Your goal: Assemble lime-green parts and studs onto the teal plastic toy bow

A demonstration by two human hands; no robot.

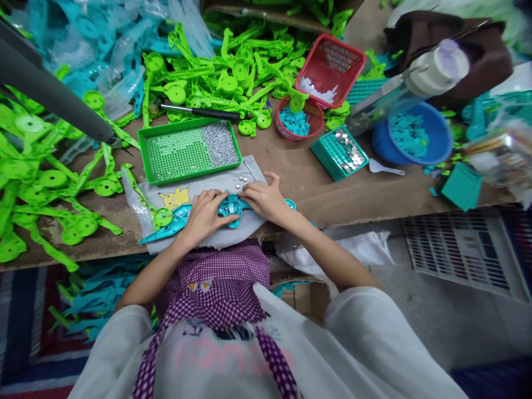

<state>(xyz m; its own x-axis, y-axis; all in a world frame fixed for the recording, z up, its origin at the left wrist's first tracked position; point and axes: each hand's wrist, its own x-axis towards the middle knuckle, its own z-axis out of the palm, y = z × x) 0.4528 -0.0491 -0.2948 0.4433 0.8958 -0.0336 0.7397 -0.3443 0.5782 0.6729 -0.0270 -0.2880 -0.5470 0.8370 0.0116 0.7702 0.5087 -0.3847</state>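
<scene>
My left hand [206,212] presses down on a teal plastic toy part [231,206] that lies on a grey cloth [199,185] at the table's front edge. Its fingers curl over the part. My right hand [263,198] holds the same part from the right, fingers pinched at its top near a few small silver discs [240,181] on the cloth. A long teal piece [166,226] sticks out to the left under my left wrist.
A green tray [189,149] with silver bits sits behind the cloth. Green plastic parts [216,72] pile up at the back and left. Red baskets [328,69], a teal tray of discs [341,152] and a blue bowl [419,136] stand to the right. A grey pole [50,91] crosses the left.
</scene>
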